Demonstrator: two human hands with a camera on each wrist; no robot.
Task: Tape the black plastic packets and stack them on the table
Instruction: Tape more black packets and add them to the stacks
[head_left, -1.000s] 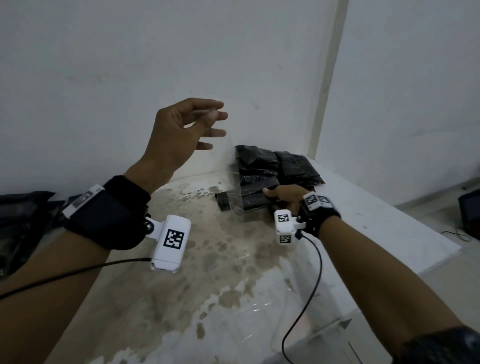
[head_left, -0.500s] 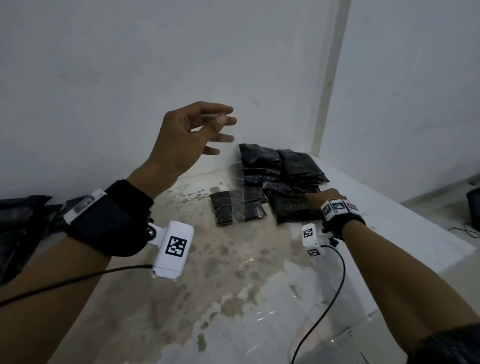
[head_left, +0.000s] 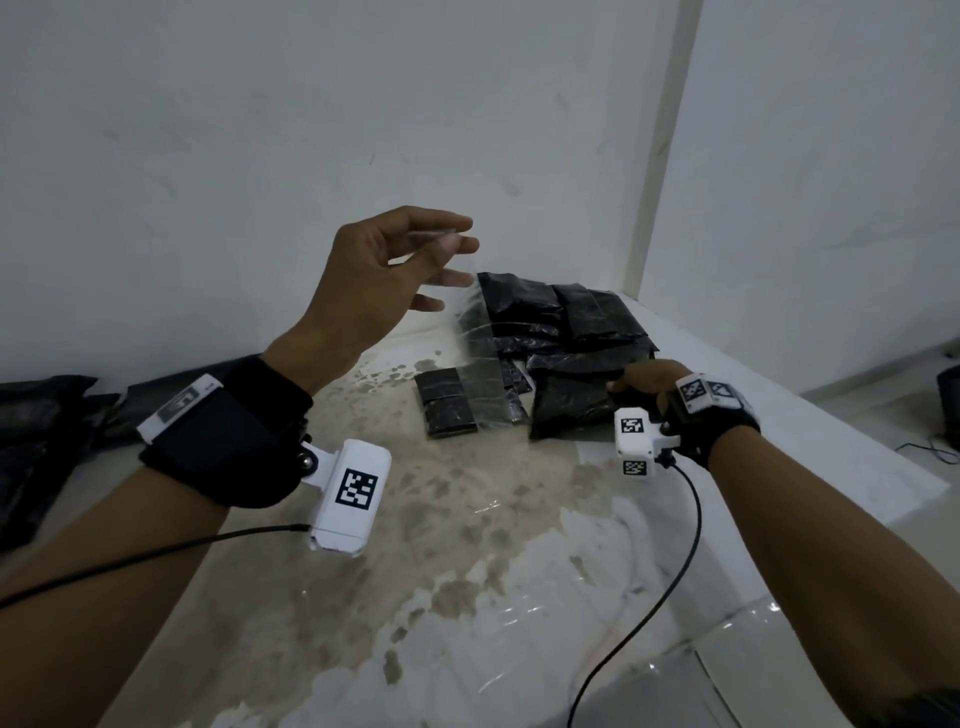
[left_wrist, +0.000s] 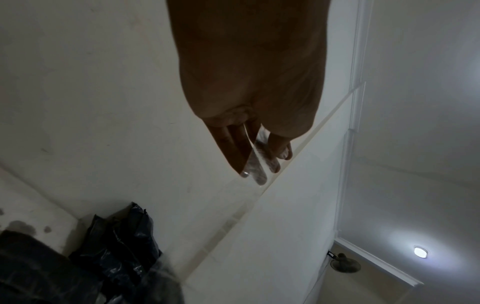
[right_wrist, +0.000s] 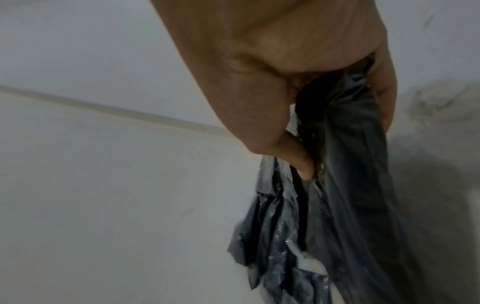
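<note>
Left hand (head_left: 384, 280) is raised above the table (head_left: 519, 545), near the back wall (head_left: 260, 130). Fingers (left_wrist: 233, 148) are extended, thumb opposite; a strip of clear tape (head_left: 480, 358) is pinched at the fingertips and hangs down in front of the packets. The left wrist view shows the tape stuck along the fingertips, running between fingers and thumb.

Right hand (head_left: 652, 382) is low, at the near right edge of the packet pile, curled around one black plastic packet (head_left: 569, 405). The right wrist view confirms this: thumb on one side, fingers on the other, crinkled black plastic bunched in the grip. Can't tell whether that packet is lifted or touching the table.

The pile of black plastic packets (head_left: 561, 317) sits on the table at the far corner, against the back wall and close to the right wall's edge. It is loosely overlapped, not a neat stack. A smaller black packet (head_left: 444, 402) lies flat on the table just left of the pile, with the hanging tape between it and the held packet.

The tabletop is white with brown blotchy stains over the middle. More black plastic (head_left: 41, 431) lies at the far left, behind the left wrist. Both wrists carry strapped cameras with cables.
</note>
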